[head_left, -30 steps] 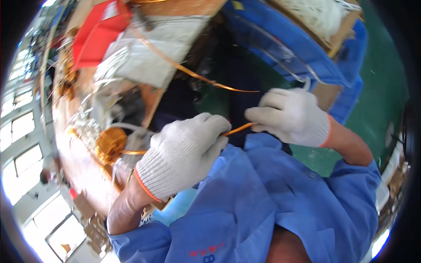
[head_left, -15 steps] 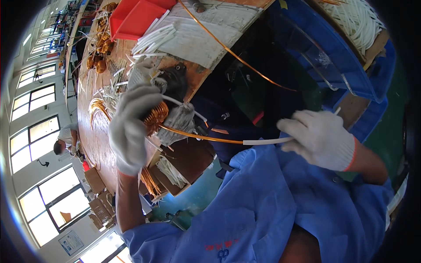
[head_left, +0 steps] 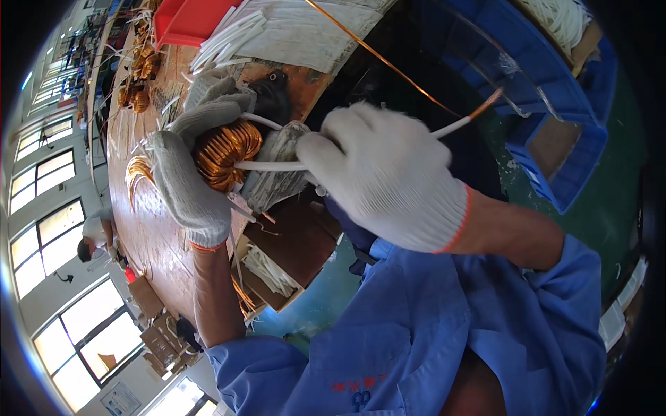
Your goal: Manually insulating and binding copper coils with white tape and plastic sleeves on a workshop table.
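My left hand, in a white knitted glove, is wrapped round the far-left side of a ring-shaped copper wire coil. A white sleeve covers the wire lead running right from the coil. My right hand, gloved too, is closed round this sleeved lead. Past its knuckles the sleeve emerges, with a bare copper end sticking out. Another white-sleeved lead comes off the coil's upper side. Just right of the coil is a worn, pale wrapped block; a dark fixture stands beyond it.
A red bin and loose white sleeves lie at the bench's far side. More copper coils sit at far left. Blue crates stand right. A long copper wire crosses above. Below is a cardboard box. A person works farther off.
The white sleeve has slid left along the copper lead up to the coil, baring the wire's end. My right hand has moved left and upward with it. My left hand stays on the coil.
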The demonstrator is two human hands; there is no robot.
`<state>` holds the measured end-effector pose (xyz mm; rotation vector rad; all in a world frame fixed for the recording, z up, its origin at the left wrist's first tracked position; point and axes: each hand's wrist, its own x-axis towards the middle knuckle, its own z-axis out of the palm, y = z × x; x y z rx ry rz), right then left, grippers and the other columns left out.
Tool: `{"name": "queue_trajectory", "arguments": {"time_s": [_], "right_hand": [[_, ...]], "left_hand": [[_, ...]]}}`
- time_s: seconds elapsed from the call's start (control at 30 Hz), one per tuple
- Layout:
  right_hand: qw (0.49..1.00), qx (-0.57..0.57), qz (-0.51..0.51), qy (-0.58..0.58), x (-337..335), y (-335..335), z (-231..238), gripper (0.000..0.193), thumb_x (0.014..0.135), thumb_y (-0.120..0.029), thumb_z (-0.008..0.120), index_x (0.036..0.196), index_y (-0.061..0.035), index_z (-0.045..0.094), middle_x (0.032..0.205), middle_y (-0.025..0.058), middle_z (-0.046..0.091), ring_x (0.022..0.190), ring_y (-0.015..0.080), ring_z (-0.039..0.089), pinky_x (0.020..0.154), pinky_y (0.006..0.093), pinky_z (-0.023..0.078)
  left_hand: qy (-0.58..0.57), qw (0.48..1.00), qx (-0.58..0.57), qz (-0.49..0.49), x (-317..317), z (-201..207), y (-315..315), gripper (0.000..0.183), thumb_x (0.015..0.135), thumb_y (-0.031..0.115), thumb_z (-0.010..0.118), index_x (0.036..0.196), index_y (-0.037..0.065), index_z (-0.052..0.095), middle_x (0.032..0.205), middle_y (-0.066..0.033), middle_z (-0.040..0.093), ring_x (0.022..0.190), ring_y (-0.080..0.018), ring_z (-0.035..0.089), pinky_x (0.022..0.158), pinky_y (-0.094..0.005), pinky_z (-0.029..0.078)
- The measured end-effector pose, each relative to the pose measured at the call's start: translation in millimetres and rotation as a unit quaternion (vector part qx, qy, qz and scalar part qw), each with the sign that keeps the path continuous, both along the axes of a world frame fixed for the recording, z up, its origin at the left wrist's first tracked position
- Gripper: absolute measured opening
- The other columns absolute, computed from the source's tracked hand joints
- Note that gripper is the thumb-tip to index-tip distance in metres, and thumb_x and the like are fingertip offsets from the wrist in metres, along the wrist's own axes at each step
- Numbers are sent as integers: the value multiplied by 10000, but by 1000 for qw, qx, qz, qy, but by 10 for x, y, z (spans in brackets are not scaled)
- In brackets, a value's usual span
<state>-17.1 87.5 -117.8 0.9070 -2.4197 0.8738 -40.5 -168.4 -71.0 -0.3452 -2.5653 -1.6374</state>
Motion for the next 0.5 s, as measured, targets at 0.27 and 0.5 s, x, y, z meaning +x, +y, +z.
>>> {"name": "queue_trajectory", "arguments": {"time_s": [0.27,0.5], "right_hand": [[954,-113,236,-144,1286,870,-574,425,861,-223,842,1206,-1,734,998,84,672,769,244,678,685,398,601],[789,-505,39,-347,1106,915,-564,493,1081,-338,744,1398,23,631,1243,160,738,936,228,742,808,347,620]], "left_hand": [[16,999,50,-10,108,21,22,749,1213,470,191,1232,-92,687,1295,-345,721,1366,-464,645,1209,-587,486],[-2,997,49,65,80,-19,31,760,1209,509,210,1210,-91,676,1288,-354,716,1372,-494,629,1213,-597,480]]}}
